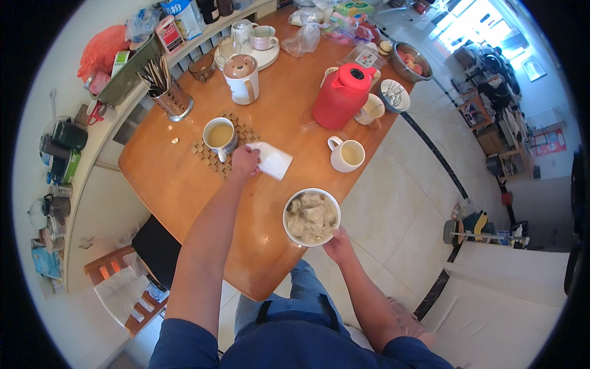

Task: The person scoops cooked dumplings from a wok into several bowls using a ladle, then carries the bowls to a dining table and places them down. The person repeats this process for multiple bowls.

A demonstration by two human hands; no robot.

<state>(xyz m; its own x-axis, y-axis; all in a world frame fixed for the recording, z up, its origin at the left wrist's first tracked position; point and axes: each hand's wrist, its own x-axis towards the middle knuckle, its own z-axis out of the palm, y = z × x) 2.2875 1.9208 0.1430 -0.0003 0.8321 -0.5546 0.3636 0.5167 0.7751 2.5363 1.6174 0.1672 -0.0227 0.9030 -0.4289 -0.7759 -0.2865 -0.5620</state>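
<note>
Pinched in my left hand point(245, 161) is a folded white paper napkin point(274, 160), held over the wooden table point(258, 217). Just beyond that hand, a mug of yellowish drink point(220, 135) stands on a wooden block trivet point(208, 157). My right hand point(339, 243) grips the lower right rim of a white bowl point(311, 241) at the table's edge. Dumplings in broth point(312, 214) fill the bowl. A white mug of pale liquid point(348, 156) sits a little farther away, to the right.
A red thermos jug point(343, 97) stands near the right edge, beside another cup point(370, 110) and a bowl point(394, 96). Toward the back left are a bear-lidded mug point(241, 80) and a metal chopstick holder point(173, 101). A wooden chair point(126, 290) is at lower left.
</note>
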